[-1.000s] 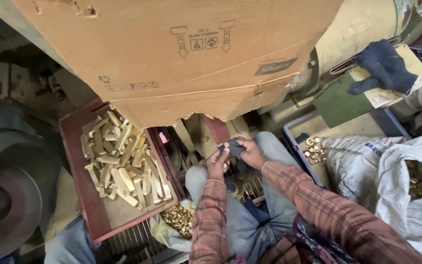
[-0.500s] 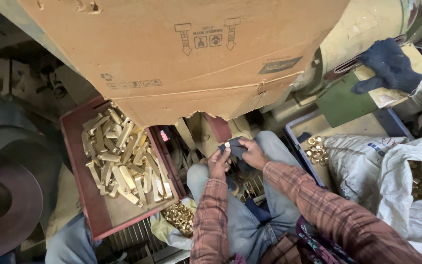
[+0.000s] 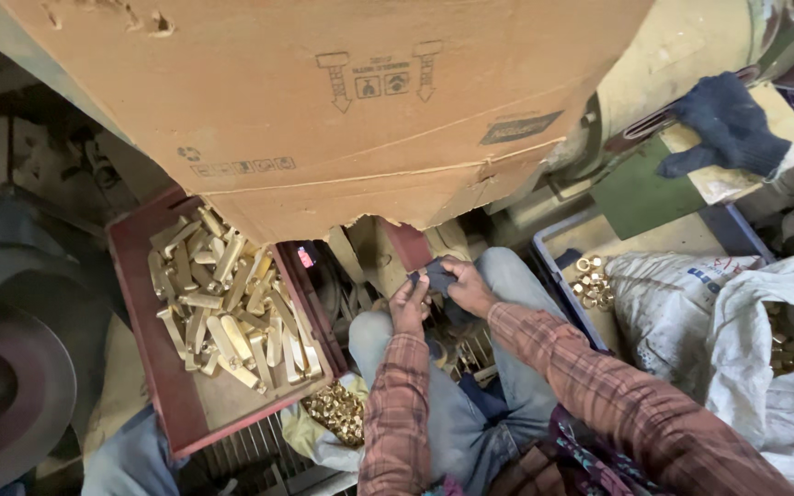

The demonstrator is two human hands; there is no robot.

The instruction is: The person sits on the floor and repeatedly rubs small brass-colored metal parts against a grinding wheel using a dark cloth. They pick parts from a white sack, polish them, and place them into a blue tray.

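My left hand [image 3: 410, 304] and my right hand [image 3: 468, 286] meet just above my knees, in plaid sleeves. Both pinch a small dark blue cloth-like piece [image 3: 435, 274] between their fingers. What lies under the piece is hidden. To the left of my hands sits a dark red tray [image 3: 136, 303] holding several long brass bars [image 3: 225, 303]. A large cardboard sheet [image 3: 342, 101] hangs over the area in front of me.
A heap of small brass nuts [image 3: 337, 411] lies below the red tray. More brass nuts [image 3: 592, 281] sit in a blue crate [image 3: 553, 266] on the right, beside white sacks [image 3: 765, 358]. A dark blue glove [image 3: 726, 124] rests on a board at upper right. A dark wheel [image 3: 11, 386] stands at left.
My hands stay together on the dark piece with only slight finger movement. The view has shifted a little.
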